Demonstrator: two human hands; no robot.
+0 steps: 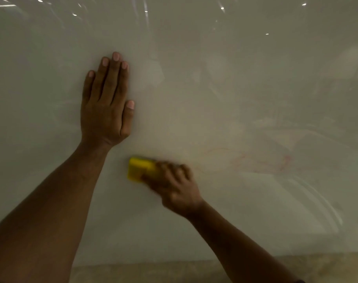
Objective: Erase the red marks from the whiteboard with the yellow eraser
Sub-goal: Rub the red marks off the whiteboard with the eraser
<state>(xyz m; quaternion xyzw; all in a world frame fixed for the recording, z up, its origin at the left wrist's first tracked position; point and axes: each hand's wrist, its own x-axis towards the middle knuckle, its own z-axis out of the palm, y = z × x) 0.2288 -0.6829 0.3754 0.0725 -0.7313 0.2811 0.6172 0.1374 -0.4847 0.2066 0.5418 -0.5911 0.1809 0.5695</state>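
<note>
Left hand (105, 103) lies flat on the whiteboard (225, 78), fingers straight and together, thumb alongside, holding nothing; right hand (174, 184) grips the yellow eraser (138, 169), fingers curled over its top (hand and eraser are blurred); eraser is pressed against the board, just below and to the right of the left wrist; faint red marks (261, 162) sit to the right of the eraser, a thin looping outline with a darker smudge at its far right end; board is glossy, light reflections along the top edge; a tan strip (153, 272) runs under the board's lower edge.
</note>
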